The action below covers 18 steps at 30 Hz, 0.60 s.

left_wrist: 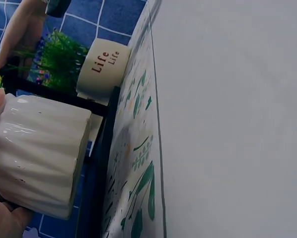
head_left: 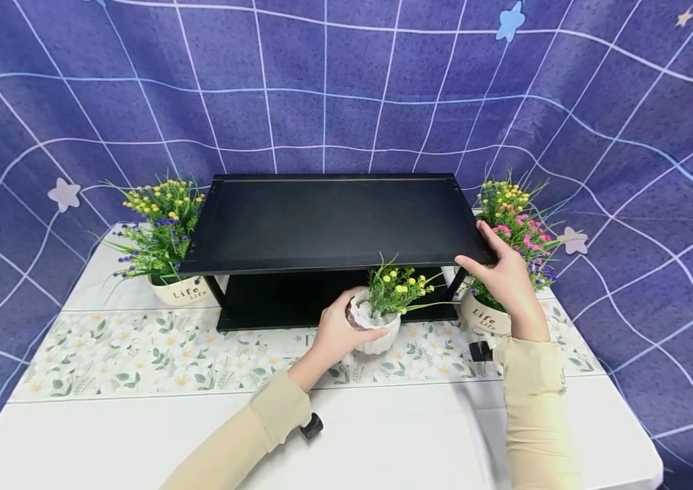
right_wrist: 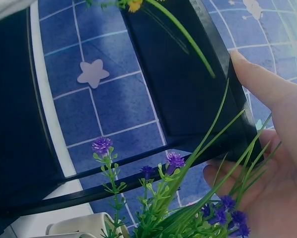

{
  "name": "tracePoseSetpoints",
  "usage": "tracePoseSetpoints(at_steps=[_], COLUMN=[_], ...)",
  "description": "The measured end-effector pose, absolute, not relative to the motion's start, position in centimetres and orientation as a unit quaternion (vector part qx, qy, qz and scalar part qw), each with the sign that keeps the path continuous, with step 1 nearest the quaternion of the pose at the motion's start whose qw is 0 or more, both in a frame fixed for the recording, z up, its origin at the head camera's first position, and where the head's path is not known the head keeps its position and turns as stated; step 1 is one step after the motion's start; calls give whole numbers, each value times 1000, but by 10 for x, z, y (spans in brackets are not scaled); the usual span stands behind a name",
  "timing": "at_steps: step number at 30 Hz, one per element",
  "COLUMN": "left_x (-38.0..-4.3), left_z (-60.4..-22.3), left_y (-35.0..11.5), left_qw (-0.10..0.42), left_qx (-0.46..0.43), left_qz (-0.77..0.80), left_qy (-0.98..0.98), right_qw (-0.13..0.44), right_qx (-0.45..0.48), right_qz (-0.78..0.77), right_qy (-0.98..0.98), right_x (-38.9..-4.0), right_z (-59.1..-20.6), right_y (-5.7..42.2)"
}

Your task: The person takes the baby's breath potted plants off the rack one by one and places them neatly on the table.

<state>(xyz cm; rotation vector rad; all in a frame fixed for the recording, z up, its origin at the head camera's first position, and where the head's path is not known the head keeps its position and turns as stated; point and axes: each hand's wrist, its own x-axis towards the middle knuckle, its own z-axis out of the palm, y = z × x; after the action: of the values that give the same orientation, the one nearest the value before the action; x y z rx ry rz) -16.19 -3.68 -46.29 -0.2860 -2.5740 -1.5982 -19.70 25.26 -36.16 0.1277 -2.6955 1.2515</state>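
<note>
My left hand (head_left: 335, 331) holds a white ribbed flower pot (head_left: 378, 347) by its side, thumb across the front and fingers round the far side. Yellow flowers and long green blades (head_left: 400, 286) rise from it. In the left wrist view the pot (left_wrist: 39, 148) hangs tilted, its base turned toward the shelf's lower board (head_left: 288, 296). A black two-tier shelf (head_left: 334, 221) stands behind it. At the shelf's front right corner my right hand (head_left: 510, 275) grips the top board's edge, thumb on the front and fingers at the side; the right wrist view shows fingertips under the board.
Cream "Life" pots with flowers flank the shelf, one at left (head_left: 184, 292) and one at right (head_left: 484, 316), close under the right forearm. A floral strip (head_left: 169, 357) crosses the white table (head_left: 395, 435). A blue grid-patterned curtain (head_left: 322, 82) hangs behind.
</note>
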Motion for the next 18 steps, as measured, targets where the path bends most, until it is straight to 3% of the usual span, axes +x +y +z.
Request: tracePoseSetpoints(at_steps=[18], left_x=[-135], left_z=[-457], left_y=[-58], left_qw=[10], left_qx=[-110], left_qz=[-530], left_qy=[-840], right_qw=[89], right_qx=[46], right_qz=[417], right_qy=[-903], right_x=[-196], right_z=[-361], right_y=[251])
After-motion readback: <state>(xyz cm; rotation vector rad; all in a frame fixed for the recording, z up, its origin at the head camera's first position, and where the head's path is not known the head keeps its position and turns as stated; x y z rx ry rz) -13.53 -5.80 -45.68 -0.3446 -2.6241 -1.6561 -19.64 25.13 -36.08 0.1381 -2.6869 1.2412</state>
